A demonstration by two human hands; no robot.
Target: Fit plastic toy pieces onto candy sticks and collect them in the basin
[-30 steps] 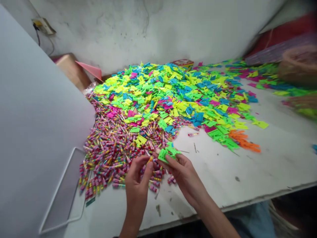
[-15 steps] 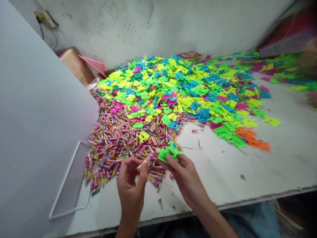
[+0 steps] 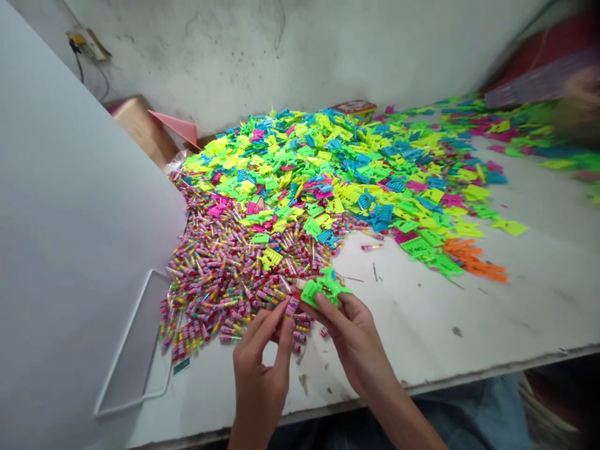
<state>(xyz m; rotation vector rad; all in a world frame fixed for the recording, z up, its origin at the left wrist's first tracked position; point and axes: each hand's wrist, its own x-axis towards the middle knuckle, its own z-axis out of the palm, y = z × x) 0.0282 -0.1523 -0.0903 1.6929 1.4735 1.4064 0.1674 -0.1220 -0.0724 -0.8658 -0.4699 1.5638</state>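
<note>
My left hand (image 3: pixel 262 362) pinches a small candy-filled tube (image 3: pixel 291 306) with a pink label and red end between thumb and fingertips. Just right of it, my right hand (image 3: pixel 356 331) is closed around bright green plastic toy pieces (image 3: pixel 319 292), thumb on top, with a bit of blue showing among them. The tube's red end points toward the green pieces; whether they touch I cannot tell. Beneath and beyond my hands spreads a heap of similar tubes (image 3: pixel 220 269). A large mound of green, yellow, blue and pink plastic pieces (image 3: pixel 290 162) lies behind it.
Orange pieces (image 3: pixel 475 259) lie at the mound's right end. A tall white panel (image 3: pixel 84 206) with a white wire frame (image 3: pixel 126 337) borders the left. Cardboard (image 3: pixel 145 128) stands by the wall. Another person's blurred hand (image 3: pixel 584 103) is at far right. The table edge (image 3: pixel 450 377) runs nearest me.
My left hand has moved right and turned, bringing the tube up close to the green pieces. My right hand has stayed almost in place, still holding them.
</note>
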